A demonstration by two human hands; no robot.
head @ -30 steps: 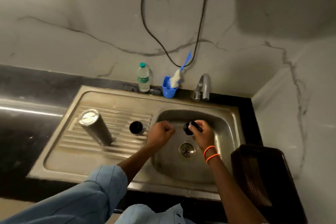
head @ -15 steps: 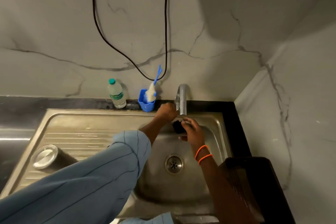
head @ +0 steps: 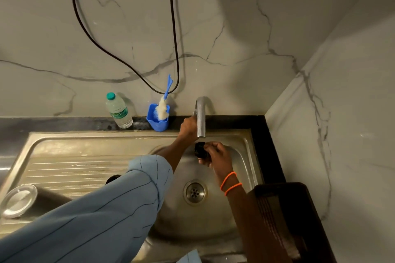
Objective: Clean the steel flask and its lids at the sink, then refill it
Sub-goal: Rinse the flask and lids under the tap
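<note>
Flask and lids at the sink
We are seeing the steel flask [head: 19,199] standing upended on the sink's [head: 245,141] drainboard, one black lid [head: 199,149] sitting under its tap [head: 201,117], another lid [head: 112,178] resting beside the basin.

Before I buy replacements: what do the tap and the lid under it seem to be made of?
The tap looks like brushed steel: grey, dull sheen. The lid, gripped by the right hand, looks like matte black plastic, though it's too small to be sure.

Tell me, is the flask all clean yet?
Not yet. Done: the flask is open, standing upside down on the draining board. In hand: the right hand holds a black lid under the tap, while the left hand reaches behind the tap; no water shows. Left: whether flask and other lid are washed can't be told; refilling remains.
</note>
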